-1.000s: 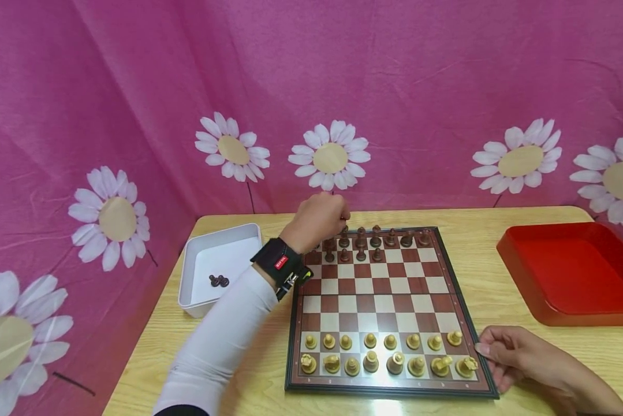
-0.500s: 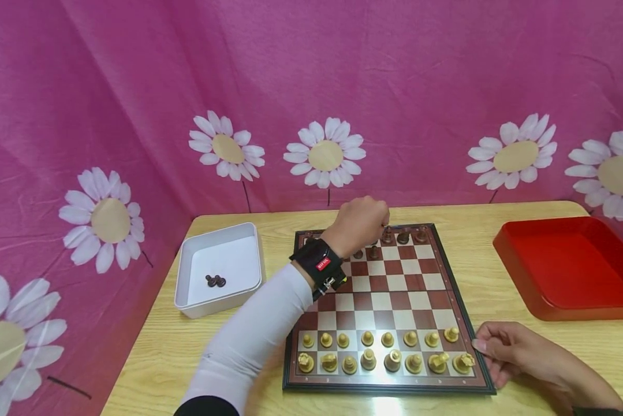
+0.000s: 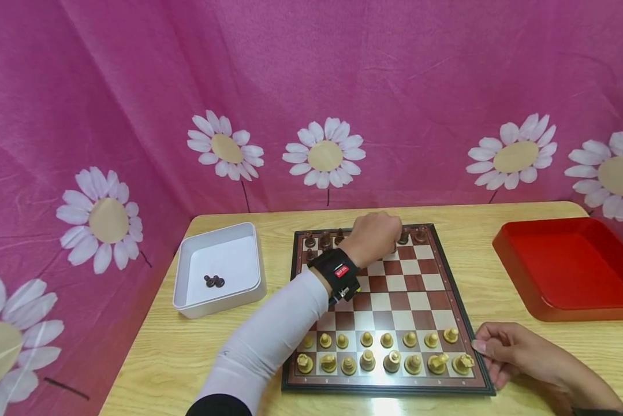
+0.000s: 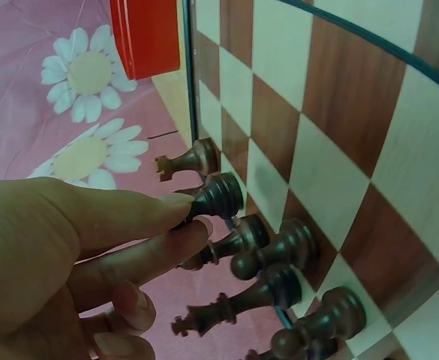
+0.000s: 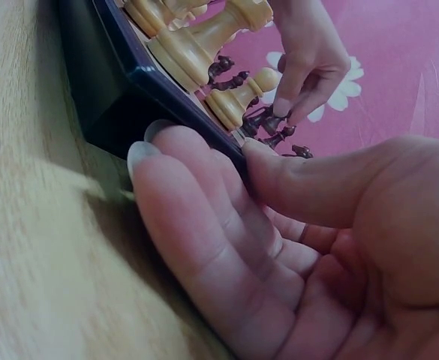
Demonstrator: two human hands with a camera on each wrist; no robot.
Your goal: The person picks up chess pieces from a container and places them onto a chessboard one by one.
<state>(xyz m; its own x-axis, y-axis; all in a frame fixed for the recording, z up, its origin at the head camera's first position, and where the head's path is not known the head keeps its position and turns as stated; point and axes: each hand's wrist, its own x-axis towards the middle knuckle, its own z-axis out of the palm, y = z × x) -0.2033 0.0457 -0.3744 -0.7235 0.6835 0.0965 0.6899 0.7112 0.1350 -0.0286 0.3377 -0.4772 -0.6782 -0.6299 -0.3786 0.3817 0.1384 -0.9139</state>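
A chessboard (image 3: 394,289) lies on the wooden table. Dark pieces (image 3: 324,240) stand along its far rows and light pieces (image 3: 384,352) along the two near rows. My left hand (image 3: 381,234) reaches over the far rows, right of centre. In the left wrist view its fingertips (image 4: 181,201) pinch the head of a dark pawn (image 4: 217,196) that stands among other dark pieces; a rook (image 4: 193,159) is just beyond. My right hand (image 3: 490,352) grips the board's near right corner, thumb (image 5: 294,176) on the rim and fingers (image 5: 196,217) against the side.
A white tray (image 3: 186,289) with two dark pieces (image 3: 214,281) sits left of the board. A red tray (image 3: 503,254) stands at the right. A pink daisy-print cloth (image 3: 311,86) closes off the back and left side.
My left hand has moved to the right along the far rows, from the left end to right of centre, and has come down. The right hand has stayed at the corner.
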